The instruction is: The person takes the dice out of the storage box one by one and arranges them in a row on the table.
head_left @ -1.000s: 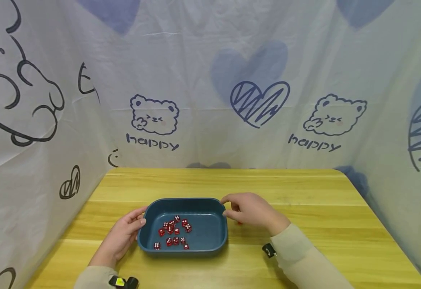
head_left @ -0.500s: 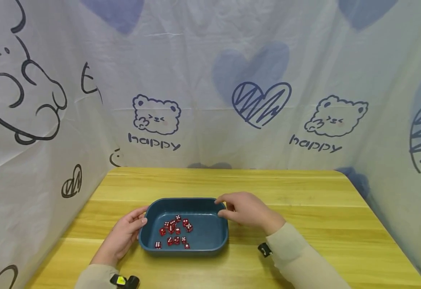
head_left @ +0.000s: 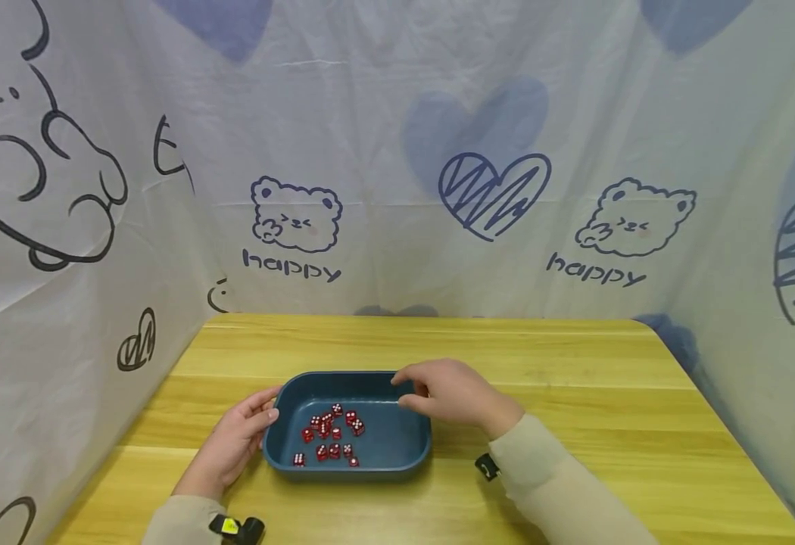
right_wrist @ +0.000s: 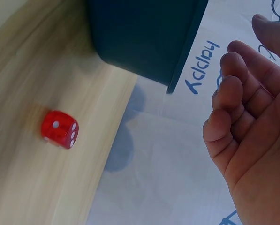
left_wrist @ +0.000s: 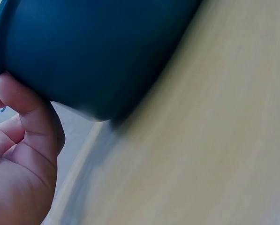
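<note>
Now the left hand [head_left: 234,443] pressed its thumb on the left wall of the tray [head_left: 384,463], mid-table, holding small red dice [head_left: 328,437], the right hand [head_left: 455,393] hovered loosely curled, empty, over its far right rim; it looked light, rigid, smooth, best gripped by both end rims.

left hand [head_left: 234,443]: at the tray's [head_left: 411,454] left wall, fingers relaxed, thumb tip pressed to that wall | right hand [head_left: 448,393]: over the tray's far right corner, fingers loosely curled, holding nothing | both forearms sleeved, angled inward toward the tray
</note>
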### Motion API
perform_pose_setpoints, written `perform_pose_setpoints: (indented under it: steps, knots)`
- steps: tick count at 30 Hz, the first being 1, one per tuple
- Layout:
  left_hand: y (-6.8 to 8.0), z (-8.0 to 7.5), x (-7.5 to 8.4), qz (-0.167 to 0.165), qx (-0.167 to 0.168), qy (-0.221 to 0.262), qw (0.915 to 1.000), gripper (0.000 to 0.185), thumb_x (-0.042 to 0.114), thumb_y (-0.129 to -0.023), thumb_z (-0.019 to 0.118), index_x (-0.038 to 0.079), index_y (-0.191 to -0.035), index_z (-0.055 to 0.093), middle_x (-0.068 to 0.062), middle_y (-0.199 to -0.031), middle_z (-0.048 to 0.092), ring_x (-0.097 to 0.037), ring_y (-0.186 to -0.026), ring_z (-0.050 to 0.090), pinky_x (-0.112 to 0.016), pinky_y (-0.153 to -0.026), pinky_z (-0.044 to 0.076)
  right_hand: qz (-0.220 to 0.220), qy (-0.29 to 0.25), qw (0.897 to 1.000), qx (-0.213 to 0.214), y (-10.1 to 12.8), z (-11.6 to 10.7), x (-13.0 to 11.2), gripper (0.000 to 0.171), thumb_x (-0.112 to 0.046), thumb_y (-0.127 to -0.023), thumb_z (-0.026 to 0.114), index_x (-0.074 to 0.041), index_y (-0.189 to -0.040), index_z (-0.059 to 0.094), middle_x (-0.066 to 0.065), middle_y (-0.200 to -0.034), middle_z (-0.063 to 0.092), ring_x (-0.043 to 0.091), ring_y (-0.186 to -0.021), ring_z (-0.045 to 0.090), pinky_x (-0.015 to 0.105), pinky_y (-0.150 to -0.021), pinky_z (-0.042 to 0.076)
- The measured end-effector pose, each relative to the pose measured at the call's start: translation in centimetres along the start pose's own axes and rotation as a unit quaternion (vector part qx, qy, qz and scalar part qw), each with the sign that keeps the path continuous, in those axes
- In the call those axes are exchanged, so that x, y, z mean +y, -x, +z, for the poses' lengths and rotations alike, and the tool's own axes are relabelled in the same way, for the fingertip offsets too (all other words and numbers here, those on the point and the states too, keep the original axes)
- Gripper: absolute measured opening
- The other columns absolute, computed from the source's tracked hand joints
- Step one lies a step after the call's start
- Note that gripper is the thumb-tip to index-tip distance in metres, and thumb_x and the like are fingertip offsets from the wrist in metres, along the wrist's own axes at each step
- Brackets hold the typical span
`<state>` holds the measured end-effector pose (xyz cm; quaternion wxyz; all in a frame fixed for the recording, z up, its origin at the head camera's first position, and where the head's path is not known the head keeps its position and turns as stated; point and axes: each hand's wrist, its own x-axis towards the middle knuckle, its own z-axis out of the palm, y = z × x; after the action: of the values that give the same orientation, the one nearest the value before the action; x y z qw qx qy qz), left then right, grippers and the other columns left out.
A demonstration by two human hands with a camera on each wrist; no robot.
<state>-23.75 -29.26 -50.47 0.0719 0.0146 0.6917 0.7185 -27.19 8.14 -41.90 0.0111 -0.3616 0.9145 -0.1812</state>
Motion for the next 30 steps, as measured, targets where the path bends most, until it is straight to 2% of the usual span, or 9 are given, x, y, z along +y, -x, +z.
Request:
perform_pose_setpoints:
  steps: [5,12,17,30]
  knots:
    - [-0.1,0.0,-0.1,0.0,0.0,-0.004,1.0,0.054,0.01,-0.104,0.056,-0.004,-0.152,0.037,-0.009,-0.109,0.053,-0.011,-0.075,0.054,-0.02,-0.061,0.048,-0.006,-0.001,1.0,-0.014,-0.8,0.5,-0.6,0.037,-0.044,-0.097,0.067,-0.024,-0.127,0.07,-0.013,-0.066,0.053,0.005,-0.06,0.049,0.026,-0.058,0.044]
    - [0.0,-0.1,0.0,-0.001,-0.001,-0.007,1.0,0.053,0.009,-0.104,0.056,-0.004,-0.152,0.037,-0.008,-0.108,0.053,-0.011,-0.073,0.053,-0.02,-0.061,0.047,-0.017,-0.005,0.999,-0.033,-1.8,1.6,-1.3,0.038,-0.041,-0.097,0.068,-0.02,-0.129,0.07,-0.013,-0.071,0.054,0.005,-0.062,0.049,0.026,-0.061,0.045]
    - [0.0,0.0,0.0,-0.001,0.0,-0.005,1.0,0.054,0.009,-0.104,0.056,-0.004,-0.152,0.037,-0.008,-0.107,0.053,-0.01,-0.073,0.052,-0.02,-0.06,0.047,-0.013,-0.008,0.999,-0.041,-2.5,2.3,-1.8,0.036,-0.04,-0.097,0.068,-0.021,-0.128,0.07,-0.013,-0.071,0.055,0.006,-0.063,0.05,0.026,-0.06,0.045]
    - [-0.1,-0.1,-0.1,-0.001,-0.009,-0.006,0.9999,0.054,0.01,-0.104,0.056,-0.004,-0.152,0.037,-0.011,-0.11,0.053,-0.011,-0.077,0.056,-0.021,-0.062,0.05,-0.037,-0.004,0.997,-0.071,-4.0,4.4,-2.0,0.033,-0.037,-0.098,0.067,-0.023,-0.128,0.07,-0.017,-0.074,0.057,0.003,-0.064,0.052,0.024,-0.064,0.046]
